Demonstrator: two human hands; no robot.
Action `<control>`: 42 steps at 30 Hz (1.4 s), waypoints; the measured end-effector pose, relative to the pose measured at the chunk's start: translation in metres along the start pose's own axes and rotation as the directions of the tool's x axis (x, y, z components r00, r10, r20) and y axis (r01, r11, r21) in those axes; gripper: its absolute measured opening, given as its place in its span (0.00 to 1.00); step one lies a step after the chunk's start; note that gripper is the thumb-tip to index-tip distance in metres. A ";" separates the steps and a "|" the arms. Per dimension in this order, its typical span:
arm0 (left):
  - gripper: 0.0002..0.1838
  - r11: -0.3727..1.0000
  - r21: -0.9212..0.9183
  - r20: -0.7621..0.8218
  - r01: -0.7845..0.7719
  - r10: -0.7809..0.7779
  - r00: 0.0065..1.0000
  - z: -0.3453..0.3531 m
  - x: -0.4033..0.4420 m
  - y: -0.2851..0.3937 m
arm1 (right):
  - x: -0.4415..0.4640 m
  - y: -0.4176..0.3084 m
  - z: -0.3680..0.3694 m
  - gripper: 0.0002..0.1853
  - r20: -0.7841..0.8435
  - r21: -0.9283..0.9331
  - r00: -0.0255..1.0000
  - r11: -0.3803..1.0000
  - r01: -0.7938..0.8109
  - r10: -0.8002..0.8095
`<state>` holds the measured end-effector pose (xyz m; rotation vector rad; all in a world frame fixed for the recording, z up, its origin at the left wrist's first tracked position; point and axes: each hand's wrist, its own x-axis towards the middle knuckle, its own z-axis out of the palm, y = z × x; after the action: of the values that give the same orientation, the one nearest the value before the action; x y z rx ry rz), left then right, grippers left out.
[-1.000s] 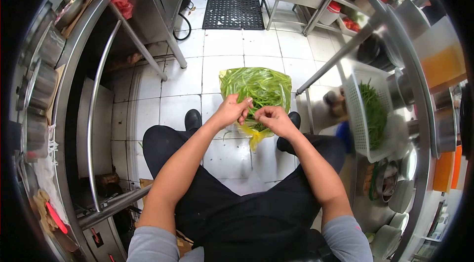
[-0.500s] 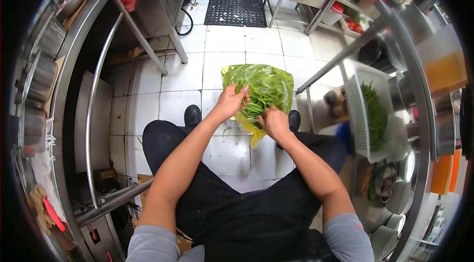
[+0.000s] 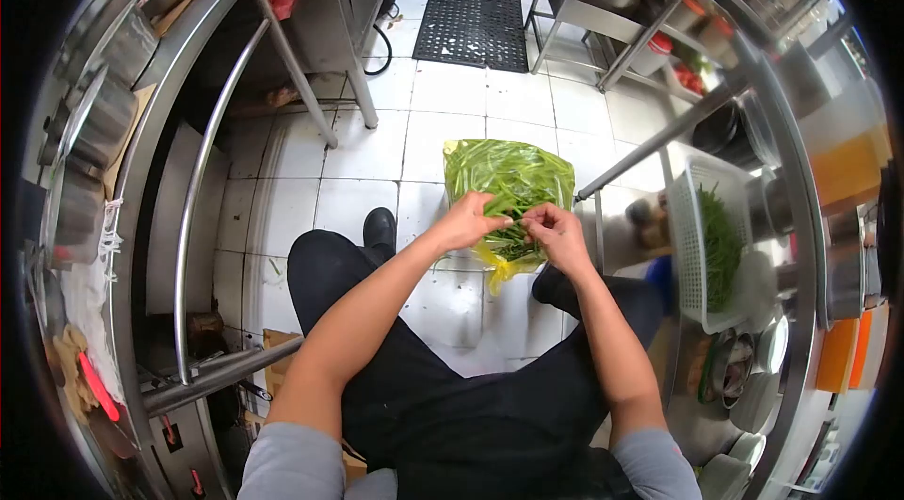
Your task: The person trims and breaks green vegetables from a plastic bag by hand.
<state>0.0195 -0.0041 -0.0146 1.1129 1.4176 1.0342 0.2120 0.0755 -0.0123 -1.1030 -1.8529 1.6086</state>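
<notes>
A clear plastic bag [image 3: 541, 161] full of long, thin green vegetables that look like green beans [image 3: 513, 189] stands between my feet. Its yellow-tinted edge [image 3: 501, 266] hangs toward me. Over the bag's near side, my left hand [image 3: 466, 220] is closed in a pinch, its fingertips at a green bean. Close beside it, my right hand [image 3: 557, 234] pinches with thumb and forefinger, almost meeting the left fingertips. What lies between the right fingers is small, apparently the same bean.
On the right shelf sits a white perforated basket [image 3: 692, 246] of green beans [image 3: 718, 250]. A metal rail [image 3: 193, 208] and counter with pans flank my left. Black rubber mats [image 3: 471, 24] lie on the white tile floor [image 3: 358, 203] ahead.
My hands have come closer together over the bag; the left fingers moved down from its upper left side, and the right fingers rose into a pinch. The view shifted slightly.
</notes>
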 end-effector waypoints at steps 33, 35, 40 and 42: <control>0.13 0.974 -0.218 -0.008 0.068 -0.072 0.997 -0.004 0.001 0.010 | 0.010 0.004 0.003 0.11 -0.222 -0.259 0.972 0.966 0.012 -0.071; 0.14 0.979 -0.175 -0.056 0.106 -0.118 0.991 -0.010 0.002 0.017 | 0.007 0.006 -0.001 0.11 -0.094 -0.520 0.970 0.842 0.144 -0.224; 0.15 0.984 -0.169 -0.115 0.051 -0.071 0.991 -0.014 0.007 0.007 | 0.004 0.027 0.018 0.08 0.089 -0.722 0.929 0.619 0.309 -0.360; 0.15 0.983 -0.169 -0.089 0.069 -0.085 0.992 -0.013 0.006 0.005 | 0.003 0.031 0.026 0.08 0.134 -0.751 0.928 0.575 0.323 -0.347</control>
<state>0.0070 0.0020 -0.0098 0.8915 1.4109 1.1404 0.1987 0.0628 -0.0479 -0.9481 -2.6226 0.5373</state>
